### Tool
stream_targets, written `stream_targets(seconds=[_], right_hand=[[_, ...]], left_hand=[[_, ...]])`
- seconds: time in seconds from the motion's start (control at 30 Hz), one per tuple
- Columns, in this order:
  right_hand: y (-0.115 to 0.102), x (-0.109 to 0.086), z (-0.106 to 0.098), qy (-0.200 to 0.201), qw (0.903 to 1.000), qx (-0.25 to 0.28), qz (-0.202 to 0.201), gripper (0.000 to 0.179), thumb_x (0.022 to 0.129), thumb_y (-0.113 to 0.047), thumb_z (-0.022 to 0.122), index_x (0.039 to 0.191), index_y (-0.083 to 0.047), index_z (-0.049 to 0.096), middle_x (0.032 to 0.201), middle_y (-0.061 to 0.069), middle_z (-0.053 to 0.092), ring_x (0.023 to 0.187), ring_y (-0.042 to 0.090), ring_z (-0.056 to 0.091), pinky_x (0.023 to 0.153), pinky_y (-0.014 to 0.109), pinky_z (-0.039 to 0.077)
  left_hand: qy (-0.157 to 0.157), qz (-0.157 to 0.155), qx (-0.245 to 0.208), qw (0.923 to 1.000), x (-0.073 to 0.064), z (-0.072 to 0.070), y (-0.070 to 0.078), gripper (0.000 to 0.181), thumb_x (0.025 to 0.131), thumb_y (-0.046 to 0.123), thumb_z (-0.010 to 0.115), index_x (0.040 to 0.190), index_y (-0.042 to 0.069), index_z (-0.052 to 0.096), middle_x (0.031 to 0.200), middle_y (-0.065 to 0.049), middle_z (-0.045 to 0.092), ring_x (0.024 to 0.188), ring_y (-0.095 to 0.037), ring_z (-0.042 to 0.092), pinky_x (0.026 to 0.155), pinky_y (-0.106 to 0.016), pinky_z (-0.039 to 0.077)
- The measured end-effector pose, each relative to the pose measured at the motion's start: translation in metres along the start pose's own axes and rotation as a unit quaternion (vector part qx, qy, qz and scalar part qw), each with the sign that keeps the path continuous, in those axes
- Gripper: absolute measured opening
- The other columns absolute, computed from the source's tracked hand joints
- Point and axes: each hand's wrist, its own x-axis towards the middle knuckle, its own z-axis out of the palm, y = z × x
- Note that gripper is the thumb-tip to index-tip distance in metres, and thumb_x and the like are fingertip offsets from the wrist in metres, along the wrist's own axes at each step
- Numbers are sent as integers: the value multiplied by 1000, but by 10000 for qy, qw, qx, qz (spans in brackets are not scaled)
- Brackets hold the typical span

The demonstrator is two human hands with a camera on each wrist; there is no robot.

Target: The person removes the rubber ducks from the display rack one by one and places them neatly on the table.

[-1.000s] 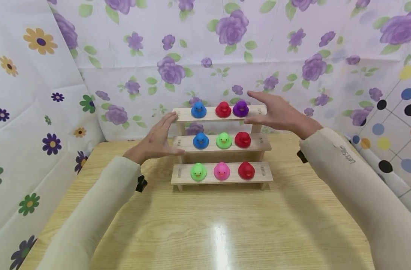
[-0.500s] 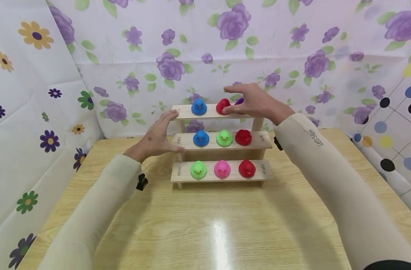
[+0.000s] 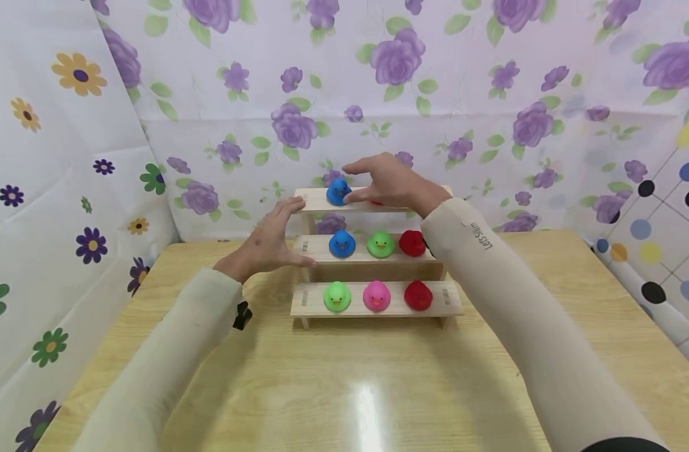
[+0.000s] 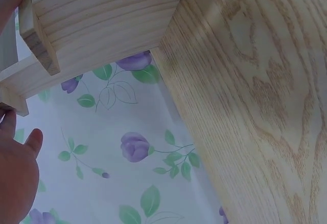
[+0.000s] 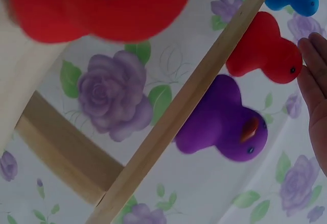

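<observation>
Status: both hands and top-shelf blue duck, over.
Left hand touching wooden rack. Right hand at top-shelf blue duck, contact unclear. Duck upright. Top-shelf red duck close by.

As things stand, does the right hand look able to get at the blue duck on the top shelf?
Most likely yes: the right hand is spread above the top shelf, its thumb by the blue duck. The red duck beside it sits below the hand and seems out of the way.
</observation>
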Motion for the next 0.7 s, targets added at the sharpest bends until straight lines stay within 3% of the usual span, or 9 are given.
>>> stream_targets(seconds=[0.23, 0.47, 0.7], right_hand=[[-7, 10, 9, 37, 10000, 9, -51, 60, 89, -29, 78, 141, -7, 58, 140, 10, 59, 132, 26, 52, 110, 40, 39], [-8, 14, 19, 53, 9980, -479, -418, 48, 91, -24, 75, 136, -9, 63, 133, 10, 64, 126, 26, 57, 107, 37, 43], [-8, 17, 20, 156, 9958, -740, -514, 42, 93, -17, 73, 132, -5, 66, 127, 11, 67, 120, 26, 61, 103, 36, 46]], left_hand=[[39, 27, 17, 10000, -1, 0, 1, 120, 65, 43, 94, 156, 7, 26, 162, -12, 22, 147, -37, 24, 113, -60, 25], [98, 63, 24, 9999, -4, 3, -1, 118, 66, 41, 94, 156, 6, 27, 161, -13, 24, 146, -37, 25, 113, -60, 25], [121, 140, 123, 9998, -3, 3, -1, 119, 65, 43, 94, 156, 7, 26, 161, -11, 23, 145, -37, 26, 113, -61, 24]])
